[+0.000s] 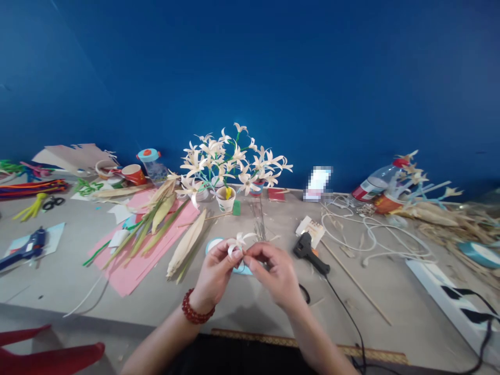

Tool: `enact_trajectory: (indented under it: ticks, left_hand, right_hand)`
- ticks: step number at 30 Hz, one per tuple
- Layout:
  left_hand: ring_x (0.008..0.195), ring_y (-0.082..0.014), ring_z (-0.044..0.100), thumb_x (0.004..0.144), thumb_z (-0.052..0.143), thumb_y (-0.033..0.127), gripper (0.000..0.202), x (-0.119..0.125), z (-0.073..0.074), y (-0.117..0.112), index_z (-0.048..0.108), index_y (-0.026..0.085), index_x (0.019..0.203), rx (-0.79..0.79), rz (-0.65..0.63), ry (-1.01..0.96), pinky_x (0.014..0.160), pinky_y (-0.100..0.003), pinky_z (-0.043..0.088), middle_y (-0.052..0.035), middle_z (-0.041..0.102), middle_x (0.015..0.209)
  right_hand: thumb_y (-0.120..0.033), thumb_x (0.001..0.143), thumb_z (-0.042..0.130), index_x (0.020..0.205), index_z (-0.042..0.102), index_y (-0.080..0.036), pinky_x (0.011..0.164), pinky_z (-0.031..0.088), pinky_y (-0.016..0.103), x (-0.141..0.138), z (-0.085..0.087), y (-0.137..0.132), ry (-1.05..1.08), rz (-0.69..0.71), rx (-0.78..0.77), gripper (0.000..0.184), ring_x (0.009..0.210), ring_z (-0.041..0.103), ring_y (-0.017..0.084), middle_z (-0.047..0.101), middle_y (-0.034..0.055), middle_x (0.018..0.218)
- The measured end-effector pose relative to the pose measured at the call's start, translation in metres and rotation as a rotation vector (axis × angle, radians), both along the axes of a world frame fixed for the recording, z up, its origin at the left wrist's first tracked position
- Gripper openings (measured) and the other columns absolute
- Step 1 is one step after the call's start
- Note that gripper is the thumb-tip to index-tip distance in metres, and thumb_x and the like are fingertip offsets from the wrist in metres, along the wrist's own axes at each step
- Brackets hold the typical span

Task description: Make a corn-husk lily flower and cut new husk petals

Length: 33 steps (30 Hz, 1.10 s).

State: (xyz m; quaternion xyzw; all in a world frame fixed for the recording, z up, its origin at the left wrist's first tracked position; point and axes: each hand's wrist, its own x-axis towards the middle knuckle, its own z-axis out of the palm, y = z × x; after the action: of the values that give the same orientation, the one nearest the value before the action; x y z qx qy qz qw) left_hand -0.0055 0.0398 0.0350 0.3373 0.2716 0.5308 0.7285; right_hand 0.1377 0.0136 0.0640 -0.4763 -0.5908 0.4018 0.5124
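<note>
Over the middle of the table, my left hand [219,265] pinches a small white craft flower [241,240] with curled petals. My right hand [273,268] meets it at the flower's base, thumb and fingers pressed together there; what those fingertips grip is too small to make out. A light-blue round item [242,269] lies partly hidden beneath the hands. Behind them stands a bunch of similar white flowers [213,151] on green stems, set in a paper cup [226,200]. Thin wires [260,221] lie just beyond my fingers.
To the right lie a black glue gun [311,252], a wooden stick [357,284], a white cable [367,237] and a power strip [441,302]. Pink paper [128,278] and dried corn husks [187,244] are on the left, with a blue glue gun [33,245]. A ruler [375,354] runs along the front edge.
</note>
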Motion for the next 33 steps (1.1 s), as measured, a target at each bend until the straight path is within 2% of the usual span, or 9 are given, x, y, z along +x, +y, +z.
enact_trajectory:
  ticks: [3, 6, 13, 19, 22, 27, 30, 33]
  left_hand:
    - [0.075, -0.0107, 0.053, 0.075, 0.080, 0.021, 0.011, -0.001, -0.003, -0.002, 0.070, 0.017, 0.079, 0.023, 0.017, 0.024, 0.072, -0.022, 0.043, 0.0001, 0.060, 0.079]
    - [0.078, -0.0114, 0.054, 0.074, 0.080, 0.018, 0.011, -0.002, -0.002, -0.001, 0.069, 0.017, 0.076, 0.006, 0.031, 0.008, 0.074, -0.023, 0.043, 0.0001, 0.060, 0.081]
    - [0.073, -0.0112, 0.053, 0.072, 0.080, 0.018, 0.013, -0.001, 0.007, 0.002, 0.067, 0.015, 0.072, -0.071, -0.090, -0.071, 0.070, -0.023, 0.041, 0.0005, 0.059, 0.074]
    - [0.071, -0.0124, 0.054, 0.072, 0.081, 0.023, 0.015, -0.002, 0.012, 0.003, 0.069, 0.013, 0.069, -0.112, -0.265, -0.146, 0.070, -0.026, 0.042, -0.0007, 0.059, 0.072]
    - [0.073, -0.0125, 0.055, 0.071, 0.082, 0.022, 0.015, -0.002, 0.011, 0.004, 0.070, 0.013, 0.070, -0.122, -0.260, -0.140, 0.073, -0.025, 0.043, -0.0012, 0.061, 0.073]
    - [0.082, -0.0128, 0.058, 0.073, 0.080, 0.017, 0.013, 0.003, 0.004, 0.000, 0.070, 0.018, 0.081, -0.049, -0.076, -0.080, 0.079, -0.024, 0.044, -0.0004, 0.065, 0.083]
    - [0.083, -0.0125, 0.057, 0.076, 0.078, 0.017, 0.012, 0.004, 0.001, -0.002, 0.068, 0.019, 0.082, 0.032, 0.015, 0.009, 0.080, -0.024, 0.044, 0.0006, 0.063, 0.082]
    - [0.080, -0.0121, 0.057, 0.078, 0.076, 0.019, 0.012, 0.003, 0.002, -0.003, 0.065, 0.018, 0.076, 0.068, 0.080, 0.089, 0.077, -0.023, 0.044, 0.0013, 0.060, 0.078]
  right_hand:
    - [-0.021, 0.085, 0.062, 0.077, 0.066, -0.018, 0.061, 0.041, 0.026, 0.000, 0.000, -0.002, -0.169, -0.083, 0.099, 0.010, 0.066, 0.054, 0.015, 0.064, 0.0034, 0.075]
    - [-0.022, 0.086, 0.062, 0.078, 0.066, -0.017, 0.060, 0.041, 0.026, 0.001, -0.002, -0.002, -0.176, -0.054, 0.101, 0.010, 0.065, 0.054, 0.015, 0.064, 0.0036, 0.075]
    - [-0.034, 0.080, 0.073, 0.075, 0.066, -0.017, 0.054, 0.037, 0.022, 0.010, -0.004, 0.005, 0.226, 0.164, -0.256, 0.019, 0.059, 0.049, 0.011, 0.058, -0.0015, 0.066]
    - [-0.041, 0.073, 0.079, 0.074, 0.063, -0.017, 0.049, 0.032, 0.020, 0.012, -0.008, 0.005, 0.362, 0.249, -0.417, 0.029, 0.052, 0.042, 0.008, 0.052, -0.0037, 0.061]
    - [-0.038, 0.078, 0.075, 0.073, 0.062, -0.017, 0.050, 0.034, 0.021, 0.011, -0.006, 0.003, 0.284, 0.214, -0.315, 0.025, 0.054, 0.045, 0.009, 0.054, -0.0029, 0.062]
    - [-0.023, 0.086, 0.062, 0.074, 0.063, -0.018, 0.061, 0.042, 0.025, 0.007, -0.002, -0.001, -0.112, -0.017, 0.087, 0.013, 0.065, 0.055, 0.014, 0.063, 0.0018, 0.072]
    - [-0.019, 0.088, 0.059, 0.077, 0.064, -0.018, 0.062, 0.042, 0.026, 0.005, -0.002, -0.003, -0.251, -0.075, 0.197, 0.012, 0.066, 0.056, 0.015, 0.064, 0.0032, 0.075]
    - [-0.018, 0.089, 0.058, 0.079, 0.064, -0.018, 0.061, 0.042, 0.025, 0.003, -0.003, -0.004, -0.292, -0.086, 0.243, 0.012, 0.065, 0.055, 0.014, 0.063, 0.0032, 0.075]
